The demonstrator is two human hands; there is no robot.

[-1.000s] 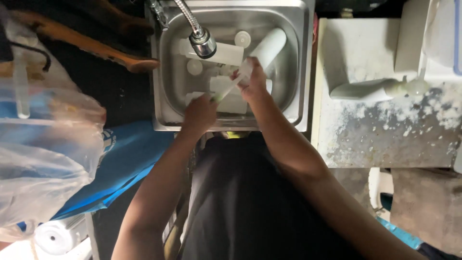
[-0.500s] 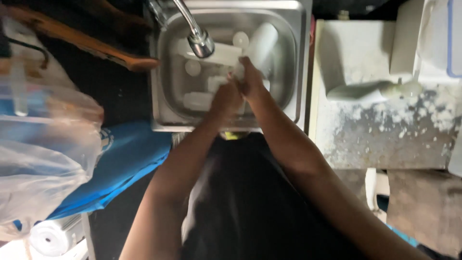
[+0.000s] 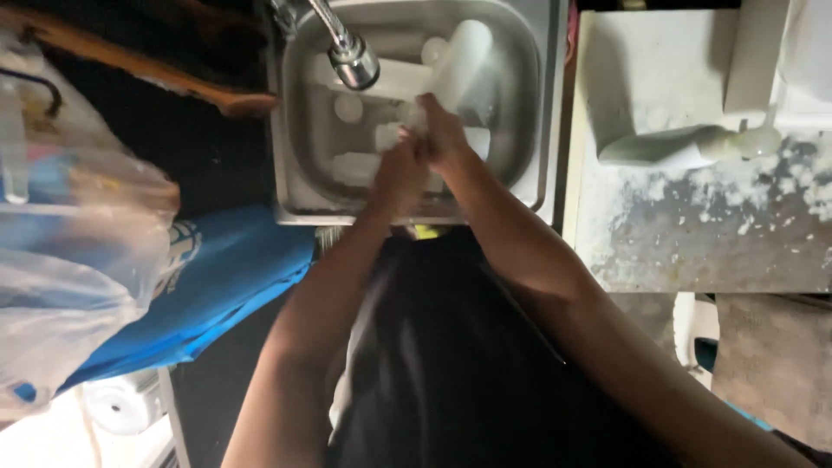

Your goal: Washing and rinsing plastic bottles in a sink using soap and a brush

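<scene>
Far left of the hands sits a clear plastic bag [image 3: 78, 260] on a blue bag [image 3: 217, 286]. Left hand [image 3: 399, 173] and right hand [image 3: 444, 139] are pressed together over the steel sink [image 3: 299, 165], curled around a small white thing [image 3: 414, 117], too blurry to identify. Faucet [image 3: 351, 56] just up-left; white tube [image 3: 464, 56] beyond; stained tabletop [image 3: 693, 234] off right.

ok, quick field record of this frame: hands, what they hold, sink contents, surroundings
left hand: over the sink basin, pressed against the right hand
right hand: over the basin, fingers on a small white item; kind too blurred to tell
sink: steel, holds several white containers, one a tall white tube
faucet: curved metal spout over the basin
left of sink: blue cloth, clear plastic bag
right of sink: stained white counter
</scene>
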